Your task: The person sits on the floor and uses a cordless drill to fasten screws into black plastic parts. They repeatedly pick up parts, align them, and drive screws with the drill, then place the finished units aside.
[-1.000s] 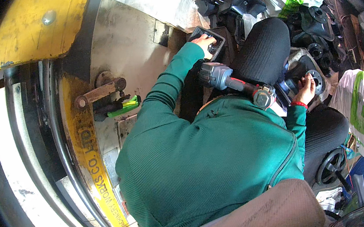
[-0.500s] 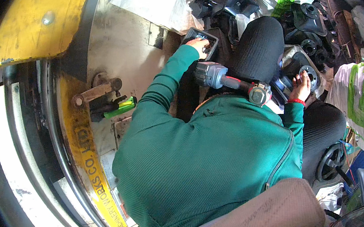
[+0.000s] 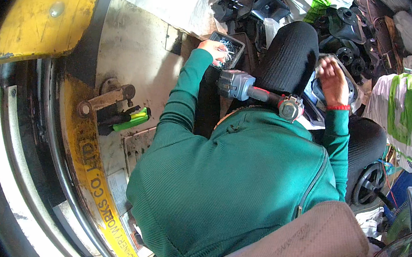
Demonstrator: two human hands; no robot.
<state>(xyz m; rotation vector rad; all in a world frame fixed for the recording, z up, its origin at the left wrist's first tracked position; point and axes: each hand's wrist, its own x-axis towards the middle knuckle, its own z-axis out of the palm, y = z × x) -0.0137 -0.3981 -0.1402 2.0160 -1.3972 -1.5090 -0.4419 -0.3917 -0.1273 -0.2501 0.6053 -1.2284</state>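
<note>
Left grip (image 3: 214, 51) is curling its fingers at the left edge of a dark bin (image 3: 242, 54), beside small shiny metal pieces (image 3: 231, 44); I cannot tell whether it is holding any. It is drawing back slightly, and more pieces are showing than a second ago. Right grip (image 3: 333, 82), bent at the flange (image 3: 351, 92) of a black part before, is now stretching its fingers forward, looking unclenched; the flange is sitting just beside and partly under it, and I am not seeing whether they are touching. I am reading this as the flange going unpinched. Between both grips, a power tool (image 3: 259, 92) is lying by the knee (image 3: 289, 57).
</note>
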